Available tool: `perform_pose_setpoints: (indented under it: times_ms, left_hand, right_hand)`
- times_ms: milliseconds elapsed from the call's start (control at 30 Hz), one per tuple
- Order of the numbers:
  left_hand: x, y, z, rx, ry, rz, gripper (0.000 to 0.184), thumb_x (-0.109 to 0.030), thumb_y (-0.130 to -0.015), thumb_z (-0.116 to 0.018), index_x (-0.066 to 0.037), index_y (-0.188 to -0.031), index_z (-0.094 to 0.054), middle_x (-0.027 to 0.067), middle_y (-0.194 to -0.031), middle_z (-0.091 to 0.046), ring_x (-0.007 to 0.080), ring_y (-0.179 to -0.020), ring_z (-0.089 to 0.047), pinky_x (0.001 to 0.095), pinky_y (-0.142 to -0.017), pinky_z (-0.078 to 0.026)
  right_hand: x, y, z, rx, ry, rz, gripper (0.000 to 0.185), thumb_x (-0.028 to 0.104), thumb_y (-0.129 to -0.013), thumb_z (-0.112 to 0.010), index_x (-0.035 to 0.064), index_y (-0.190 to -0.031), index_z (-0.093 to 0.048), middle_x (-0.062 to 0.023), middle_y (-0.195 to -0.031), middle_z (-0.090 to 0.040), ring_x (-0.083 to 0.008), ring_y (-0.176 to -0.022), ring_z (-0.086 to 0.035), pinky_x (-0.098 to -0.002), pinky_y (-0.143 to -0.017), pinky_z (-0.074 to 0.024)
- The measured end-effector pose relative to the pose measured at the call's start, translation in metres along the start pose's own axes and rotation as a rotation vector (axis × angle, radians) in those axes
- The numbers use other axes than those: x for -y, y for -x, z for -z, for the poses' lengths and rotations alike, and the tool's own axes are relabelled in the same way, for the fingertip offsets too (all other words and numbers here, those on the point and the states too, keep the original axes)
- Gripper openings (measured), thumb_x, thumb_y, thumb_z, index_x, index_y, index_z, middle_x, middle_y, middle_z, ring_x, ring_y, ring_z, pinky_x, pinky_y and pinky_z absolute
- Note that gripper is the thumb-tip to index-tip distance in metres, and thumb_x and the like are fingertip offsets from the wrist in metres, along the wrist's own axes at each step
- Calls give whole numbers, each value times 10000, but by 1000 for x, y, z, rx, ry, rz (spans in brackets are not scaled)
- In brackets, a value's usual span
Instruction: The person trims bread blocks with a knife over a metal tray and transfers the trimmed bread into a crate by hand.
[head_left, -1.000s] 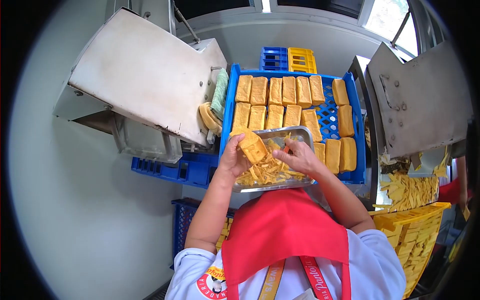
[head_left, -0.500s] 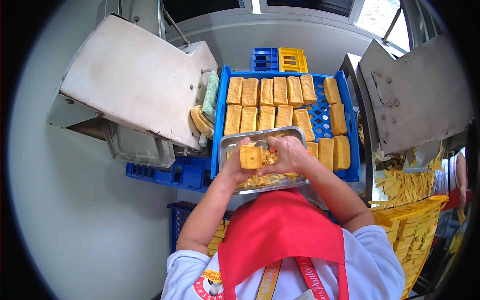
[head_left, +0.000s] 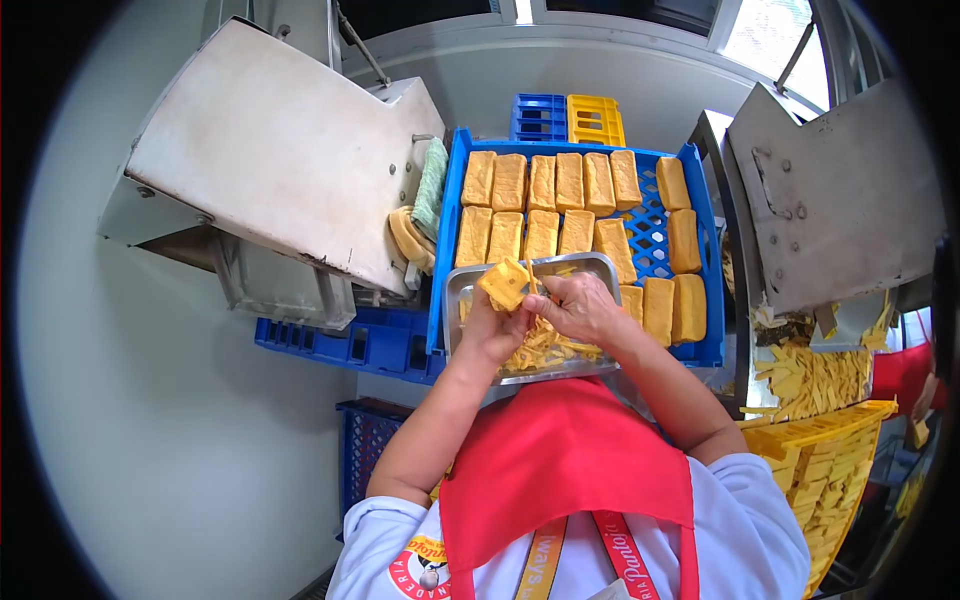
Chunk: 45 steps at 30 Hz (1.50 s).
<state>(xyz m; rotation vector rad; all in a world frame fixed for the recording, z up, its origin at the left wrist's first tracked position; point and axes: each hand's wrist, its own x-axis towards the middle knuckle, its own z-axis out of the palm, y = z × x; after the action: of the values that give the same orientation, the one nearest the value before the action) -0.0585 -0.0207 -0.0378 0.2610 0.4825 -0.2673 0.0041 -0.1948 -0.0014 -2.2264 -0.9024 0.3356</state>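
Observation:
A small block-shaped bread loaf [head_left: 503, 284], golden with a squared end facing up, is gripped in my left hand [head_left: 490, 325]. Close against its right side, my right hand [head_left: 580, 305] is closed, with its fingertips near a thin strip of crust [head_left: 531, 276] standing along the loaf's edge. What the right hand holds is hidden by its fingers. Under both hands is a metal tray [head_left: 590, 262] with loose crust trimmings [head_left: 545, 350] in it. The tray rests over the near part of a blue crate [head_left: 707, 200] with rows of similar loaves [head_left: 570, 180].
Metal machines stand at left [head_left: 270, 150] and right [head_left: 830, 190]. Cut strips [head_left: 815, 380] are heaped below the right one, above a yellow crate [head_left: 820, 440] filled with cut pieces. Another person's red apron [head_left: 900, 375] shows at far right. A green cloth [head_left: 430, 185] hangs at left.
My left hand has tilted the loaf and raised it slightly. A thin crust strip now stands out at its right edge, and my right hand has shifted a little.

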Motion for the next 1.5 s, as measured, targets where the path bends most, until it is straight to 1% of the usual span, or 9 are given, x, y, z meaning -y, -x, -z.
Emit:
perform_pose_setpoints:
  times_ms: [133, 267, 567, 767, 900, 1133, 1233, 1400, 1500]
  left_hand:
    - [15, -7, -2, 22, -90, -310, 376, -414, -939, -574, -95, -1132, -618, 55, -1079, -667, 212, -975, -658, 334, -870, -569]
    - [20, -3, -1, 3, 51, -248, 386, -428, -955, -532, -87, -1121, -605, 48, -1067, -643, 200, -946, -641, 319, -823, -568]
    - [16, -2, 8, -80, -34, -329, 429, -456, -950, -533, -84, -1155, -596, 51, -1069, -657, 181, -973, -646, 330, -835, -571]
    - [9, 10, 3, -123, -89, -415, 395, -448, -955, -557, -98, -1133, -602, 9, -994, -675, 113, -801, -654, 246, -720, -565]
    - [10, 14, -2, -87, -126, -457, 346, -424, -970, -551, -110, -1106, -604, -13, -953, -671, 69, -727, -621, 213, -652, -538]
    - [12, 12, 4, -59, -150, -470, 357, -424, -973, -553, -111, -1142, -586, 5, -1011, -672, 119, -874, -665, 289, -765, -560]
    - [6, 8, 18, 22, -213, -485, 381, -415, -973, -561, -100, -1187, -570, 23, -1070, -666, 153, -942, -672, 313, -814, -560]
    - [-9, 6, 27, -79, -277, -653, 335, -299, -971, -602, -68, -1199, -521, 68, -1085, -642, 196, -971, -673, 332, -739, -600]
    - [-12, 7, 29, -107, -305, -637, 333, -249, -959, -628, -58, -1206, -513, 82, -1115, -628, 209, -971, -671, 337, -732, -608]
  right_hand:
    - [6, 1, -12, -272, -70, 43, 728, 702, -748, -691, -18, -732, -584, -170, -550, -561, -362, -569, -619, -433, -552, -472]
    - [7, -1, -12, -273, -91, -29, 834, 759, -601, -764, -43, -762, -604, -163, -573, -582, -315, -577, -644, -406, -567, -490]
    - [25, 4, -12, 63, 24, -185, 697, 683, -835, -587, -8, -751, -621, -259, -688, -647, -428, -709, -665, -510, -640, -507]
    - [19, 6, -10, -222, 133, -47, 705, 682, -868, -533, -5, -720, -589, -253, -670, -635, -433, -687, -653, -531, -619, -486]
    - [19, 6, -12, -169, 93, -71, 659, 640, -908, -504, 12, -728, -592, -247, -641, -617, -434, -664, -637, -527, -605, -478]
    - [14, 5, -18, -109, -19, -34, 666, 613, -924, -503, 4, -674, -604, -255, -611, -594, -435, -642, -621, -521, -588, -463]
    - [13, 6, -23, -51, -235, -94, 646, 571, -940, -528, -29, -732, -647, -225, -622, -606, -366, -610, -622, -449, -570, -448]
    - [11, 6, -19, -83, -422, -281, 717, 661, -847, -594, -43, -719, -642, -237, -610, -596, -367, -643, -656, -478, -617, -478]
    - [14, 3, -14, -138, -77, -115, 823, 739, -753, -648, -71, -898, -665, -218, -720, -663, -379, -723, -677, -454, -653, -502]
